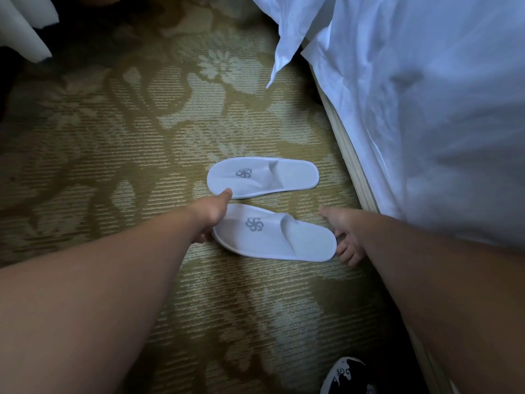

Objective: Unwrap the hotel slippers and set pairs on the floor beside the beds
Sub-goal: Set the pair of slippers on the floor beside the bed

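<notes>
- While both bare forearms reach down over the olive, flower-patterned carpet [119,155], the left hand [211,216] grips the toe end of the nearer white cloth hotel slipper [272,237], thumb stretched out to the edge of the farther white slipper [261,177].
- At the nearer slipper's heel end, the right hand [345,234] touches the rim with loosely curled fingers [348,253]; whether it actually grips the heel cannot be told.
- Both slippers lie flat and unwrapped just ahead of the hands, side by side and almost touching, each stamped with a grey swirl emblem [253,224], toes to the left.
- To the right of the right hand, rumpled white bed linen [426,109] hangs over a pale wooden bed base [355,169].
- Below the right forearm, a black-and-white patterned shoe [345,375] stands on the carpet.
</notes>
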`<state>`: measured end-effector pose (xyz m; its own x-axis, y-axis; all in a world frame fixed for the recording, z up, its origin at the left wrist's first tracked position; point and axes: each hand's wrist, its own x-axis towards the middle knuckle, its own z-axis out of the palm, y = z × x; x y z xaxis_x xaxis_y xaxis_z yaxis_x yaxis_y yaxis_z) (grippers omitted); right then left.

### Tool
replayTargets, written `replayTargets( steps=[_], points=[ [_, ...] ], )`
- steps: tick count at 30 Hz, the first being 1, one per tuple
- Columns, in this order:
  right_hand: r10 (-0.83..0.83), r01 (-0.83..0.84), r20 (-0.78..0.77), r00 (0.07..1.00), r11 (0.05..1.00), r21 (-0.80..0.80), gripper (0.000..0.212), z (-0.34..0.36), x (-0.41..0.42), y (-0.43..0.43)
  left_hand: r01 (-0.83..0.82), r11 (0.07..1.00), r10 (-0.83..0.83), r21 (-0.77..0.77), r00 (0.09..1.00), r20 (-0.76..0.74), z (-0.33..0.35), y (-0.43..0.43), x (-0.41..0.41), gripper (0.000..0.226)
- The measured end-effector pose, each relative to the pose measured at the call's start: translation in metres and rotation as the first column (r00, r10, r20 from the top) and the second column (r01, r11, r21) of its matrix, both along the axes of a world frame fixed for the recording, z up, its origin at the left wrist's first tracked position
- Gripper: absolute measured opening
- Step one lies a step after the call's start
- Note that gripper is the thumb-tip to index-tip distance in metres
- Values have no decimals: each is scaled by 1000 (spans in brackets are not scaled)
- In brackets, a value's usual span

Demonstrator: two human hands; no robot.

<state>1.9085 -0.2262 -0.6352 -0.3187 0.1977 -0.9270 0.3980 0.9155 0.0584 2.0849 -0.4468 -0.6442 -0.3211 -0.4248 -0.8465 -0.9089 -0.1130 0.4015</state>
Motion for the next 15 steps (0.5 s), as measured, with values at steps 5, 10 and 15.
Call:
replayTargets(
  steps=[5, 10, 15],
  points=[
    [-16, 16, -45, 999, 1000, -11, 100, 0, -3, -2, -29, 1000, 29, 11, 999, -26, -5, -2, -3, 81],
    [-90, 83, -77, 993, 993, -89, 96, 2, -7, -8, -78, 996, 76, -44, 997, -29, -6, 1, -5, 76],
    [-186, 175, -52, 981, 969, -175, 97, 4, -9, -16, -100, 995, 98, -32, 994, -36, -5, 1, -7, 75]
  ],
)
